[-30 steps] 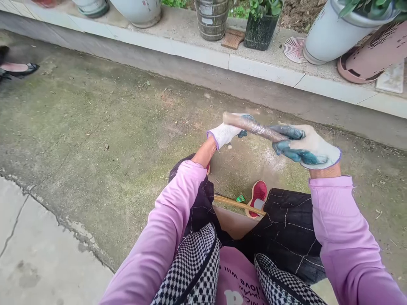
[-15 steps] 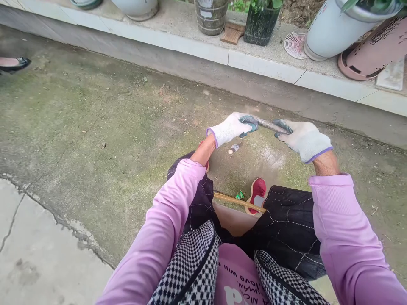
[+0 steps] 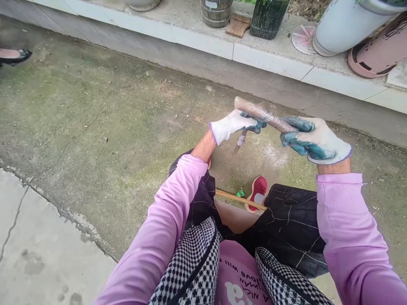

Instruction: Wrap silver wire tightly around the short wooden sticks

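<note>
My right hand (image 3: 305, 137), in a white glove with dark green coated fingers, is wrapped round one end of a wooden stick (image 3: 251, 106). Shiny wire or clear film winds round the stick's middle. Its pale, blunt end juts up past my left hand (image 3: 248, 122), gloved the same way, whose curled fingers lie against the stick from below. Just under those fingers shows a short, wrapped piece with a brown end (image 3: 240, 142). I cannot tell whether it hangs from the hand or lies on the ground.
A low tiled ledge (image 3: 200, 44) runs along the far side with several flower pots, including a white one (image 3: 340, 27). A thin wooden strip (image 3: 240, 199) lies between my legs, near a green wrapper (image 3: 241, 193) and a red shoe (image 3: 258, 192). Another person's shoe (image 3: 15, 56) shows at far left.
The stick has been tilted and raised so its blunt end shows above my left hand. My right hand has turned, with more of its green fingers visible. The view has shifted slightly.
</note>
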A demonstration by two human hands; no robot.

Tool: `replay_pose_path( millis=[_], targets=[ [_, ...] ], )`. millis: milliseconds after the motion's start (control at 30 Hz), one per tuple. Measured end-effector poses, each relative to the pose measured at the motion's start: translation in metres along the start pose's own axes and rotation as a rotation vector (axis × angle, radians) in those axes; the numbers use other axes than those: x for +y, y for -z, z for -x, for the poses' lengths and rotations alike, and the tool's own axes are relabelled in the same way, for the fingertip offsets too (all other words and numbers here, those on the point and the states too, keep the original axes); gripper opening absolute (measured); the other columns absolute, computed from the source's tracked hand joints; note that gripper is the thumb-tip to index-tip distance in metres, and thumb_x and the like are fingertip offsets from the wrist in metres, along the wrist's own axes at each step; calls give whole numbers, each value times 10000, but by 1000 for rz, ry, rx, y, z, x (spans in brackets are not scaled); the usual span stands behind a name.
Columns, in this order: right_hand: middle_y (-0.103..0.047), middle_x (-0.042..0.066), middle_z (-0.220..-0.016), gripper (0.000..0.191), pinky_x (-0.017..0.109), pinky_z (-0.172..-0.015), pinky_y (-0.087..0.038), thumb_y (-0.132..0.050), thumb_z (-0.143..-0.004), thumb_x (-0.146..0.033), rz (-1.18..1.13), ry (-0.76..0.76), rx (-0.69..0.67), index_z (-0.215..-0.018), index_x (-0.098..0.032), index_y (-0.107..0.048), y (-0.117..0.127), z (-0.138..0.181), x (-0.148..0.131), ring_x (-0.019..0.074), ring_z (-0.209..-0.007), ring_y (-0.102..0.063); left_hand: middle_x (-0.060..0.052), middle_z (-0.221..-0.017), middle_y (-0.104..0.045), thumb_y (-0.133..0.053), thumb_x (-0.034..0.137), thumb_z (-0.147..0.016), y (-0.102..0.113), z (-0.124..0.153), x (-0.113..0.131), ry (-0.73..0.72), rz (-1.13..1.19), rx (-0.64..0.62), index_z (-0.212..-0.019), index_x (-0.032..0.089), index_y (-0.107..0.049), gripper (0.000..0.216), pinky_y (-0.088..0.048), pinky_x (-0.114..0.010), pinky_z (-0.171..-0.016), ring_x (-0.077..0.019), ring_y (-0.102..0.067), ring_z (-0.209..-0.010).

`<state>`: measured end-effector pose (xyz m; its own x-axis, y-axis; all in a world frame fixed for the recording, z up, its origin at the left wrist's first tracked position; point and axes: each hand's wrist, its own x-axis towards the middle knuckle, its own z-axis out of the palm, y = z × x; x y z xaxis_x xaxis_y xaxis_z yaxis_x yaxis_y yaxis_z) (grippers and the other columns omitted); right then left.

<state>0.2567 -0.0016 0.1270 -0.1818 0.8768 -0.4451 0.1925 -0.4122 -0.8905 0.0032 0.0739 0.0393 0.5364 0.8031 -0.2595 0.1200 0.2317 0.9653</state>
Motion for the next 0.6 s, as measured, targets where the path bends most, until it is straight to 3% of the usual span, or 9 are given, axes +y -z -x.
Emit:
replay_pose_path(
  millis=[167,333,400,467,600],
  targets=[
    [-742,6,-633,495,238,-359,-253,-1014,-565,-331,-158,182,133,-1007,-206,-832,-11,1,-13,91,-401,-412,-141,-1166,-886,-894,129,-824,-9,-6,-8,-49,51,1,-1060,120,-863,238,-617,-471,-1239,-282,-828,-1255],
    [-748,-6,-637,420,249,-352,-260,-1026,-580,-348,-165,310,190,-908,-237,-789,-18,14,-32,88,-386,-414,-163,-1546,-820,-982,128,-771,-13,-22,-17,-135,122,243,-1397,184,-839,644,-495,-451,-1388,-321,-652,-1651],
    [-754,-13,-649,430,260,-362,-256,-1025,-598,-349,-162,346,204,-958,-239,-816,-22,20,-40,91,-396,-412,-169,-1587,-797,-999,127,-757,-18,-27,-21,-86,166,266,-1481,210,-809,753,-538,-436,-1335,-316,-675,-1621],
    [-753,-26,-661,435,278,-377,-242,-1005,-627,-349,-181,392,232,-1021,-261,-842,-27,26,-46,100,-411,-393,-158,-1516,-824,-1000,90,-714,-26,-30,-26,-16,189,237,-1497,223,-798,820,-605,-392,-1216,-287,-763,-1459],
    [-708,-20,-702,532,305,-428,-227,-1072,-568,-434,-202,391,298,-1012,-314,-804,-32,31,-52,124,-473,-380,-45,-1123,-866,-952,-3,-651,-44,-36,-40,88,127,215,-1310,179,-821,696,-622,-289,-929,-172,-768,-961]
  ],
)
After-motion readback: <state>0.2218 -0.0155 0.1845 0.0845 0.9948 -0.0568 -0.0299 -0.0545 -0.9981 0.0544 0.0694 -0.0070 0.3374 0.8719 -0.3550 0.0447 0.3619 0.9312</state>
